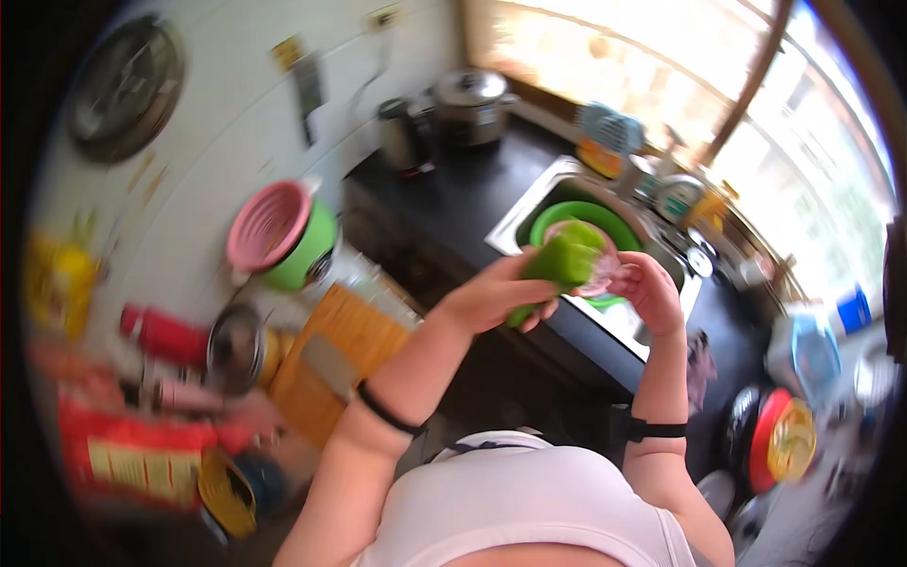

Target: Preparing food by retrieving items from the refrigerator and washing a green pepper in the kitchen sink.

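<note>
Above the sink, my left hand (pixel 506 287) grips a thick green vegetable (pixel 567 259), possibly a green pepper; blur hides its exact kind. Fingers wrap beneath it, and a green part hangs below my palm. My right hand (pixel 652 290) is raised just to the right, with bent fingers near the vegetable's far end. Whether those fingers hold anything is unclear. Behind the vegetable shows a pink container (pixel 604 282), partly covered. A green basin (pixel 631 221) sits in the steel sink (pixel 514 230) below both hands.
Left of me, a knife (pixel 329 365) lies on a wooden cutting board (pixel 386 329). A pink colander (pixel 266 220) rests in a green container (pixel 315 248). An electric kettle (pixel 402 135) and a metal cooker (pixel 468 106) stand at the back. Bottles and tubs (pixel 677 195) line the windowsill side.
</note>
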`<action>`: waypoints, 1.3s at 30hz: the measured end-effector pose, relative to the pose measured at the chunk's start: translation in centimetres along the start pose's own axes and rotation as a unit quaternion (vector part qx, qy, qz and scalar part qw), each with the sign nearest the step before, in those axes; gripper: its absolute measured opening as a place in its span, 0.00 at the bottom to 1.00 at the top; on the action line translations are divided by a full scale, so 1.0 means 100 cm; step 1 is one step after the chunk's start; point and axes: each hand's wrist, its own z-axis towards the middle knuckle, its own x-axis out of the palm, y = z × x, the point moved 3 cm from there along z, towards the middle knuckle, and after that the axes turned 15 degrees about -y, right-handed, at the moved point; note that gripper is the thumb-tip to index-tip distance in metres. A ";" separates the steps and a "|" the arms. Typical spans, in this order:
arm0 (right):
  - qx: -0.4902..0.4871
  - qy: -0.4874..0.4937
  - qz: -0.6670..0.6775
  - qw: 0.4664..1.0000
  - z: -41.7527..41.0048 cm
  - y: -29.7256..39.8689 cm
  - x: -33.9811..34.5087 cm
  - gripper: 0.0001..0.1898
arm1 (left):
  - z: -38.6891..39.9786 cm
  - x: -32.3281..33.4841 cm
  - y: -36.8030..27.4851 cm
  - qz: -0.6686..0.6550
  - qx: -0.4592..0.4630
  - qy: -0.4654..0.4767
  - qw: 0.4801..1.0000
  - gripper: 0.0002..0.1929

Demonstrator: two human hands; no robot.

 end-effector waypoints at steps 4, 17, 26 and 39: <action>-0.243 0.021 -0.510 0.825 0.041 -0.091 -0.020 0.10 | -0.020 -0.014 0.071 0.429 0.054 -0.214 0.876 0.27; -0.111 0.607 -0.460 0.638 -0.082 -0.200 0.203 0.14 | -0.324 -0.040 -0.041 -0.110 0.150 -0.610 0.771 0.35; 0.076 0.826 -0.288 0.478 -0.346 -0.270 0.368 0.14 | -0.590 0.042 0.001 -0.221 0.253 -0.747 0.574 0.21; 0.202 0.928 -0.244 0.196 -0.680 -0.366 0.545 0.14 | -0.898 0.154 -0.005 -0.197 0.405 -0.848 0.278 0.26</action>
